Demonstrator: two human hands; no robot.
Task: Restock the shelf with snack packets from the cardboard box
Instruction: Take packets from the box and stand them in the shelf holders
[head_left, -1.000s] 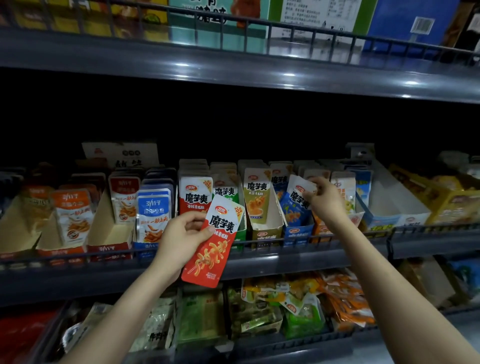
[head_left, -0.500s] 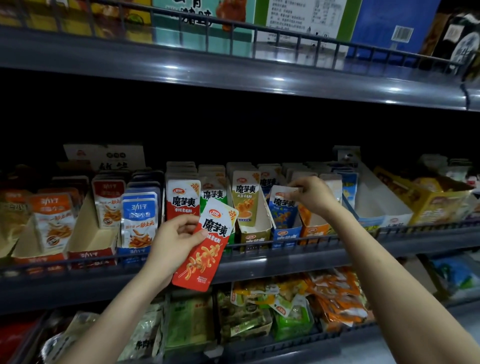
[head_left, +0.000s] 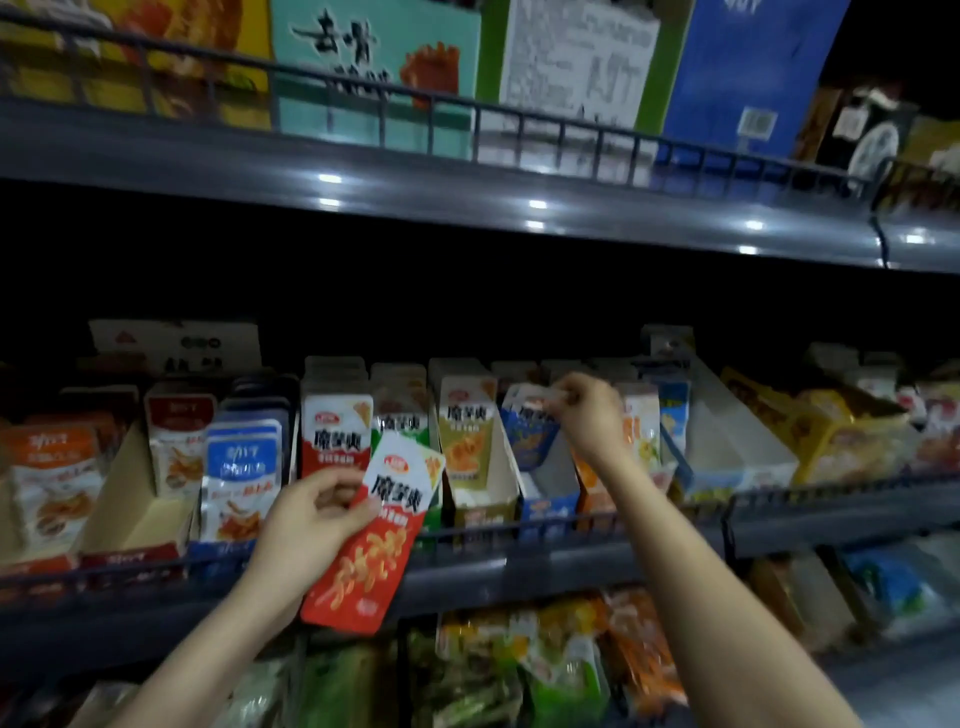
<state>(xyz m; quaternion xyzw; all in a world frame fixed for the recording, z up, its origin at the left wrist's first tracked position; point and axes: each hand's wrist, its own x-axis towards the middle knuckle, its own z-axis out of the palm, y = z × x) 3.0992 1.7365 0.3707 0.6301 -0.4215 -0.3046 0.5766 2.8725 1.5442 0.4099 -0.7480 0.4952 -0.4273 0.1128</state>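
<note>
Snack packets, head view, the only one I have: the red packet (head_left: 374, 530) is pinched in my left grip (head_left: 306, 525), thumb and fingertips clamped on its upper left edge; it hangs tilted in front of the shelf (head_left: 519, 571), near the middle of the front edge, its lower end down past the rail. My right grip (head_left: 587, 415) is clamped on the top edge of a blue packet (head_left: 527, 431), which stands part-way inside the blue carton (head_left: 550, 506), further right along the same front edge. The cardboard box is out of sight.

I judge these packets light, thin and flat; the glossy film looks slippery and soft enough to buckle if shoved from one end. I would hold each by the sealed top strip or pinch both side edges, and feed it bottom first, upright, into its row; the matching red row (head_left: 336, 431) stands just behind the red packet.
</note>
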